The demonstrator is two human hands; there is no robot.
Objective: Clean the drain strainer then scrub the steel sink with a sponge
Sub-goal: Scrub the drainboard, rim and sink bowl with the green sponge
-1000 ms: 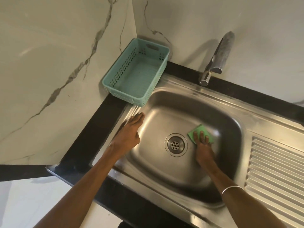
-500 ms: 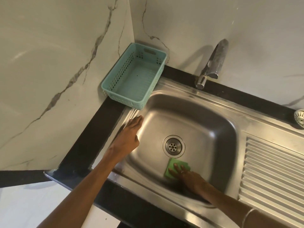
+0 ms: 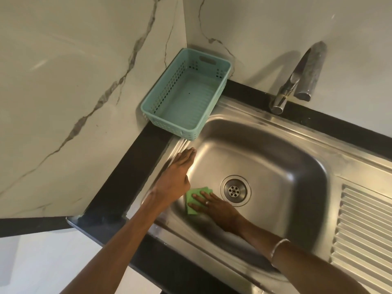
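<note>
Two hands work at the sink [image 3: 297, 132]. The right hand [image 3: 214, 205] lies flat on the sponge [image 3: 194, 195], fingers straight and slightly spread, pressing it against the basin floor at the foot of the left wall. The sponge sits just beside the drain [image 3: 235, 190], on its left, with part of its green face showing beyond the fingertips. Its long axis appears to run roughly front to back, though the fingers cover too much to be sure. The right forearm enters from the lower right and crosses the front of the basin, with a bangle [image 3: 277, 247] at the wrist.

The left hand [image 3: 177, 177] rests palm down on the left rim, fingers straight and together, pointing toward the basket [image 3: 152, 107] in the corner. It holds nothing and seems to serve as a brace. Its heel lies just above the sponge's near corner, so the two hands are close here, not touching as far as can be seen.

The unscrubbed steel lies away from the sponge toward the tap [image 3: 297, 81] and toward the drainboard [image 3: 364, 240]. A judgement: the scrubbing step is under way, and the coming stroke has room only rearward or rightward, since the left wall and the left wrist block further travel. The right hand alone is placed to drive it. No strainer basket is visible in the drain; only its perforated plate shows.
</note>
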